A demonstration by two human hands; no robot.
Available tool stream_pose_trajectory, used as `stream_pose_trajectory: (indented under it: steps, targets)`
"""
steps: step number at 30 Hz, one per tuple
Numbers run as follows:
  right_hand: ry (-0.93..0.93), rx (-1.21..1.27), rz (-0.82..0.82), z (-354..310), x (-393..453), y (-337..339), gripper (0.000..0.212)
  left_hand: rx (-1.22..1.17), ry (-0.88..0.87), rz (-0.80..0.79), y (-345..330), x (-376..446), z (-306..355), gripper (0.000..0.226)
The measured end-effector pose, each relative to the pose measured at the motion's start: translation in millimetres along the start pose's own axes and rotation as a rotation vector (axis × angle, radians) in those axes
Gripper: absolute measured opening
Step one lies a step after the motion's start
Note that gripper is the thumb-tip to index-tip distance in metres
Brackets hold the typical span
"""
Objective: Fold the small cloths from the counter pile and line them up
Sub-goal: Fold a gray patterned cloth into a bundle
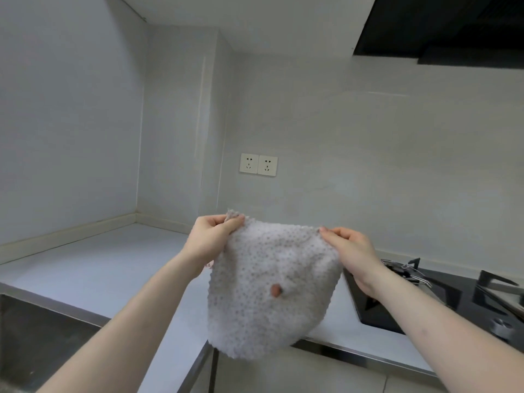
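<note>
I have my left hand (211, 236) pinched on the upper left corner of a small cloth (269, 290), thumb and fingers closed over the fabric, with a little tuft of the corner poking up above the fingertips. My right hand (350, 252) grips the upper right corner the same way, thumb on the near side and fingers behind. Between the two hands the top edge of the cloth is stretched fairly level, and the rest hangs down in the air in a rounded, slightly billowed shape, clear of the counter (93, 268). The cloth is pale grey-white with a nubby, dotted texture, and a small reddish-brown spot or hole shows near its middle; I cannot tell which.

Both forearms are bare and reach in from the lower corners of the view. Below and behind the cloth I see the light counter running into the wall corner, its surface bare in the part I can see. At the lower left lies the dark basin of a sink (37, 336). To the right, set into the counter, is a black stove (425, 296) with metal pot supports. On the wall behind, a double power outlet (258, 164) sits above the counter, and a dark range hood (442, 26) fills the upper right corner.
</note>
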State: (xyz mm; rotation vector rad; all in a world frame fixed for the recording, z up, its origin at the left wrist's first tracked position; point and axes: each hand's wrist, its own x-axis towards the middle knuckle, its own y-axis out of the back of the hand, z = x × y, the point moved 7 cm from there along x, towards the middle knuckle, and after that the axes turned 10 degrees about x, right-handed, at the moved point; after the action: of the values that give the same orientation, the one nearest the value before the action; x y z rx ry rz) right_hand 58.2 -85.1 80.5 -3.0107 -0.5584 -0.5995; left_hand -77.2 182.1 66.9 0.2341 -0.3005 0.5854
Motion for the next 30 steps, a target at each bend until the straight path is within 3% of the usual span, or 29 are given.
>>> stream_pose_trajectory:
  steps: [7,13,18,23,26,30]
  targets:
    - [-0.181,-0.181,-0.092,27.8,-2.1,16.7,0.029,0.344,0.097,-0.131,-9.3,3.5,-37.6,0.055]
    - [-0.095,-0.51,-0.044,52.0,6.1,31.3,0.023,0.576,0.063,-0.062,-15.6,2.3,-51.2,0.026]
    - [-0.047,-0.665,0.036,54.4,20.9,32.3,0.027,0.469,0.088,-0.023,-24.1,6.8,-57.6,0.019]
    - [-0.063,-0.475,0.071,55.8,35.3,24.4,0.019,0.213,0.091,0.045,-24.9,12.6,-66.3,0.017]
    - [-0.04,-0.351,0.1,61.9,46.7,18.8,0.012,0.231,0.051,0.027,-30.4,19.5,-74.1,0.017]
    - [0.068,-0.426,0.125,67.3,52.9,12.6,0.018,0.257,0.022,-0.039,-38.3,23.9,-81.4,0.035]
